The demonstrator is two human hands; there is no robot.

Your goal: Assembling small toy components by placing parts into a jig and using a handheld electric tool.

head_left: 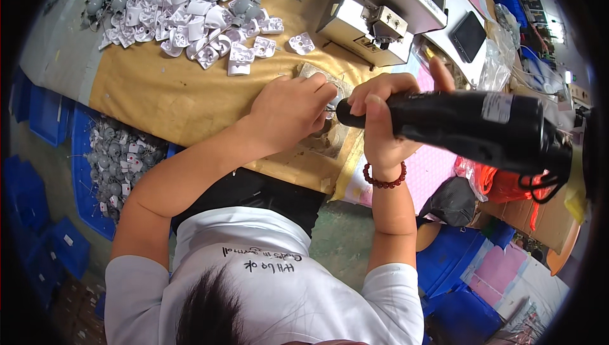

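- Dark hair and a white shirt fill the bottom of the view, closest of all; both forearms reach up from there to the table.
- Far left, below the table's left edge, a blue bin holds grey and white small parts.
- Along the table's far edge, toward its left corner, lies a heap of white parts mixed with grey round pieces.
- Left hand is closed down, knuckles up, pressing on a small workpiece on a worn pad near the table's front edge; the piece is mostly hidden under the fingers.
- Between the hands, thin wires poke out by the tool's tip.
- Right hand is wrapped tight around a black power tool, thumb lifted off it.
- That tool's long axis runs nearly level, left to right, tip toward the left hand and just beside it; the workpiece lies left of the tip, so the left hand is nearer to it.
- A red bead bracelet circles the right wrist.
- Behind the hands, at the far edge, sits a white boxy machine.
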